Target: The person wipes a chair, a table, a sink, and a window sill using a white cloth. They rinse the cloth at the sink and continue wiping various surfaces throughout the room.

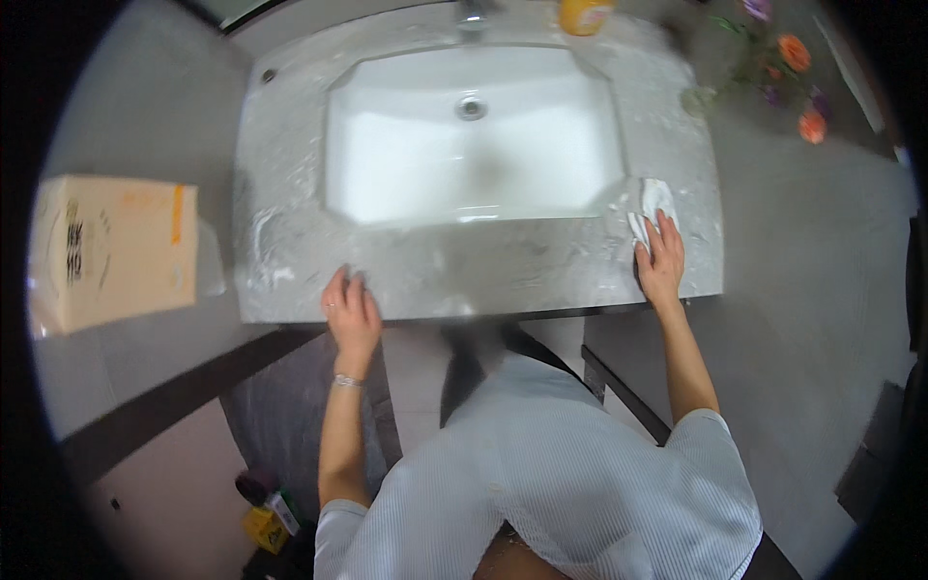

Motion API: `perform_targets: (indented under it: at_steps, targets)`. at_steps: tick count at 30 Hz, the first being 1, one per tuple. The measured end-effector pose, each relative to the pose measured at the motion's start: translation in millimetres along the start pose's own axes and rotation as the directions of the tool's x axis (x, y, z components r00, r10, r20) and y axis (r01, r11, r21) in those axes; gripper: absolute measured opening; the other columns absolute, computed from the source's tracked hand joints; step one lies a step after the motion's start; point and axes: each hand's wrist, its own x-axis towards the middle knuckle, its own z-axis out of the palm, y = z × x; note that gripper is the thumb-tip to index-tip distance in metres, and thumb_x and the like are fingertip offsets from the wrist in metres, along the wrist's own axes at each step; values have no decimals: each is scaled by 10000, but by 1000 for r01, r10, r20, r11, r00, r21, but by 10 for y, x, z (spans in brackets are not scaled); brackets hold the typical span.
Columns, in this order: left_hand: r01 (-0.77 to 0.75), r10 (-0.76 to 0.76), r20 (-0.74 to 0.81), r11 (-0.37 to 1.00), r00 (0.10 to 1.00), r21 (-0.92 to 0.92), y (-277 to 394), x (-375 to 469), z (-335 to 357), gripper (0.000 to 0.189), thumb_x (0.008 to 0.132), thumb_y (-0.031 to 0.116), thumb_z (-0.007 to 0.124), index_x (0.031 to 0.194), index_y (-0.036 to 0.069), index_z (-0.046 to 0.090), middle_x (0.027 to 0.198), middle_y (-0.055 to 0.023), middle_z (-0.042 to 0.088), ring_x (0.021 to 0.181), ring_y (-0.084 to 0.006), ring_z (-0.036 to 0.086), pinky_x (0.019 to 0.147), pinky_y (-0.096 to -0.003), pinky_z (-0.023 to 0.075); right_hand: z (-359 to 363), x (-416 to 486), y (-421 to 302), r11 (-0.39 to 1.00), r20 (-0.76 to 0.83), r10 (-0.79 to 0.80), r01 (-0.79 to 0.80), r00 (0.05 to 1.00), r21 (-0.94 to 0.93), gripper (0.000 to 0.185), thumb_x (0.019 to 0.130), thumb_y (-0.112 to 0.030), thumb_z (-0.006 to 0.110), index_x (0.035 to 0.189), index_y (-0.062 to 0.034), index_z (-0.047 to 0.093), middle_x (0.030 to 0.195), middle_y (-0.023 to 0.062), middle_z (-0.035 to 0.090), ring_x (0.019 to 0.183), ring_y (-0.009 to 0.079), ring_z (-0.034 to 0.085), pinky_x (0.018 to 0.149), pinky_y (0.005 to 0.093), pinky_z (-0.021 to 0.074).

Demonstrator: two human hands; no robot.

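A white cloth or tissue (658, 199) lies crumpled on the right part of the grey stone washbasin countertop (500, 268). My right hand (660, 261) rests on its near end, fingers pressing it against the surface; part of it is hidden beneath them. At the counter's front edge, left of the middle, my left hand (351, 308) lies palm down with fingers a little apart and nothing visible in it. Between and beyond my hands is the white rectangular sink (406, 159) with its metal drain (471, 109). Wet-looking streaks show on the countertop on both sides of the sink.
A chrome faucet (471, 16) stands behind the sink, with a yellow bottle (582, 16) to its right. Orange and purple flowers (794, 53) in a glass vase (697, 101) are at the back right. A packaged tissue pack (130, 254) is at the left wall.
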Motion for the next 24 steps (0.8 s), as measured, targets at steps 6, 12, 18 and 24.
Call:
perform_targets:
  at_steps: [6,12,18,24]
  targets:
    - [221,-240,-87,957,967,-187,45,-858,-451,295,799,22,556,1087,-42,532,1207,-238,455,1086,-392,461,921,-439,385,738,-130,-2130,990,18,-123,122,992,67,613,758,-133,589,1344,-106,408,1411,192,317,1272,412,314,1015,557,241]
    - [371,-382,0,897,924,-239,-14,-1813,-875,271,773,3,566,1039,-48,555,1152,-257,485,1009,-398,501,867,-449,410,1394,7,-4407,902,160,-408,370,899,222,541,801,-193,552,1320,-106,428,1411,203,299,1302,424,249,1043,570,194]
    - [514,-512,47,851,858,-110,-185,-2486,-1296,261,762,-17,570,1020,-54,557,1138,-253,482,991,-395,501,846,-444,409,2032,1164,-5519,911,47,-372,355,927,212,482,807,-200,536,1269,-74,476,1378,188,364,1290,376,299,1045,555,207]
    - [567,-556,112,813,824,-133,-147,-3020,-1102,240,764,-15,571,1003,-36,563,1145,-223,489,1006,-381,507,848,-437,413,2108,167,-5955,765,39,-617,587,786,265,392,772,-150,518,1149,-49,548,1300,161,462,1246,332,379,1011,534,283]
